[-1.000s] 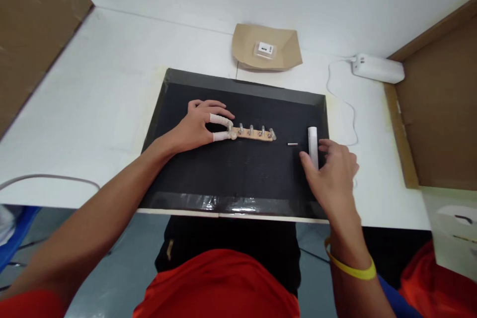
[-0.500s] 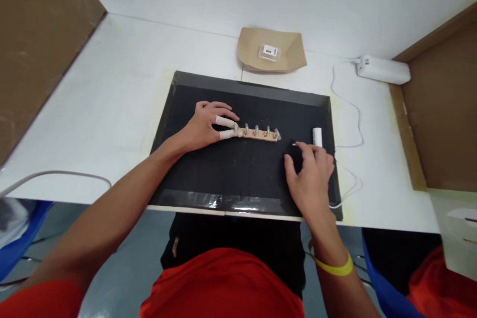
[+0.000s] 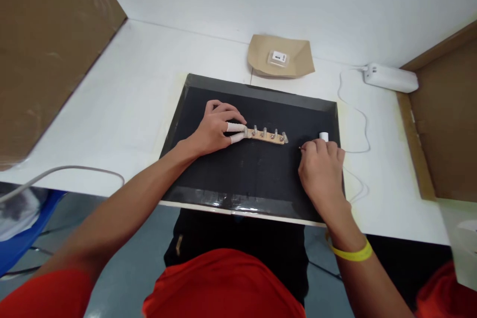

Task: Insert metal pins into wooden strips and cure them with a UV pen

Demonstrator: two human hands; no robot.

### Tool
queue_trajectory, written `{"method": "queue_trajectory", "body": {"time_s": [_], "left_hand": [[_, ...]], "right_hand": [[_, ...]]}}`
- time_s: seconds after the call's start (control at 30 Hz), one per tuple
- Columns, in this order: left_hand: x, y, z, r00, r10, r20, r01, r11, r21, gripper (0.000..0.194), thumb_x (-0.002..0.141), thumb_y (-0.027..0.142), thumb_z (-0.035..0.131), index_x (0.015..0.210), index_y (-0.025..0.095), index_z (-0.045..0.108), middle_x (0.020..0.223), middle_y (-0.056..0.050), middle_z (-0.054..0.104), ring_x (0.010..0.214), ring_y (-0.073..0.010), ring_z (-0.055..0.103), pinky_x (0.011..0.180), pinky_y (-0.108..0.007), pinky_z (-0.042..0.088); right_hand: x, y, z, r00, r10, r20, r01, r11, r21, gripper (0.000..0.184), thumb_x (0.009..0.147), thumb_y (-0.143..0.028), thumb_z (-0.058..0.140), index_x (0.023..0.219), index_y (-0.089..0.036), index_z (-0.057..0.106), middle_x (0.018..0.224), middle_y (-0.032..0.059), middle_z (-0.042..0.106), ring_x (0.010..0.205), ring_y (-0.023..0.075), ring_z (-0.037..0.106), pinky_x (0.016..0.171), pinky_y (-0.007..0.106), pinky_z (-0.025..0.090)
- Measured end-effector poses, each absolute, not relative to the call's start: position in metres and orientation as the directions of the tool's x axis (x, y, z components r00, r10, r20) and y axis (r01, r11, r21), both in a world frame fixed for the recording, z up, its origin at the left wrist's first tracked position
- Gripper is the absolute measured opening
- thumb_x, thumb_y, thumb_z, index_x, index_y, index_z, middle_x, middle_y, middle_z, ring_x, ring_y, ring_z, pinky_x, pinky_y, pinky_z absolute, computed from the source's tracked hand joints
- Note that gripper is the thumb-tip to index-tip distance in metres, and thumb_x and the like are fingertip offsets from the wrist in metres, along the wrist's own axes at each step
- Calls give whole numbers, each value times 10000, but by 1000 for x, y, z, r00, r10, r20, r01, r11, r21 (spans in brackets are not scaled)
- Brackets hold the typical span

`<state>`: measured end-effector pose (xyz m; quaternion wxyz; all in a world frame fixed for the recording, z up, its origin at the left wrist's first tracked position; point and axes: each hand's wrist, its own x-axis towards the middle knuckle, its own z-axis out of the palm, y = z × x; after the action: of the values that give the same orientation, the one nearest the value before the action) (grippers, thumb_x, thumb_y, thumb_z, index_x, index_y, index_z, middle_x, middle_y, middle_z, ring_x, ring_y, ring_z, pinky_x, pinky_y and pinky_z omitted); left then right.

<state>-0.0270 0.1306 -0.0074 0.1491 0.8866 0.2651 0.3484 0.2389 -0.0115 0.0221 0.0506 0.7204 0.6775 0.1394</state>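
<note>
Because the wooden strip (image 3: 267, 137) could slide on the black board (image 3: 238, 174), we pinched its end in our left hand (image 3: 214, 131), while our right hand (image 3: 321, 169) looked closed on a tiny pin (image 3: 300, 148) near the white tube (image 3: 324, 136).

An open brown paper tray (image 3: 303, 54) lies toward the far edge of the white table (image 3: 149, 74), a clear, labelled box (image 3: 278, 58) inside it. Toward the right edge, a white block (image 3: 390, 77) trails a thin cable (image 3: 366, 126). Brown panels (image 3: 55, 59) stand at both sides. A grey cord (image 3: 74, 167) curves near the near left corner, above a blue chair (image 3: 33, 233).
</note>
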Motion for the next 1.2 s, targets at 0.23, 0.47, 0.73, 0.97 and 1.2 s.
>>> {"method": "queue_trajectory", "body": {"time_s": [0.23,0.47,0.73,0.97,1.2], "left_hand": [[-30,131,-2,551,631,547,287,-758,586,52,911,275,789,911,249,835,1054,-39,820,1056,-220,713,1007,-419,472],[-27,123,4,546,675,495,204,-681,703,87,908,311,798,941,248,848,1078,-63,816,1013,-216,720,979,-406,544],[-23,118,7,567,675,472,177,-659,731,175,922,414,799,959,254,860,1065,-77,820,982,-213,735,953,-397,579],[-15,105,4,628,564,536,56,-720,691,86,893,335,844,905,249,849,1084,-82,815,973,-205,747,912,-383,569],[-14,103,4,673,485,558,124,-818,561,139,953,359,772,884,257,834,1072,-60,824,922,-179,756,906,-368,531]], "right_hand": [[232,-11,26,50,998,-36,947,-36,318,240,967,-54,375,1023,-105,603,964,192,644,863,300,537,733,382,320],[246,-32,19,247,963,112,962,-230,-144,297,1025,-226,365,1110,-123,630,1010,164,584,844,276,552,798,428,444],[231,-56,35,389,920,-53,787,-362,-500,327,1032,-438,396,1002,-207,625,944,128,646,806,264,621,775,419,481],[209,-64,40,398,891,-218,568,-426,-704,343,989,-556,476,950,-236,593,677,16,660,623,202,629,646,327,463],[198,-64,37,430,899,-79,707,-390,-589,241,986,-436,528,959,-233,656,758,28,730,627,184,642,643,322,425]]}}
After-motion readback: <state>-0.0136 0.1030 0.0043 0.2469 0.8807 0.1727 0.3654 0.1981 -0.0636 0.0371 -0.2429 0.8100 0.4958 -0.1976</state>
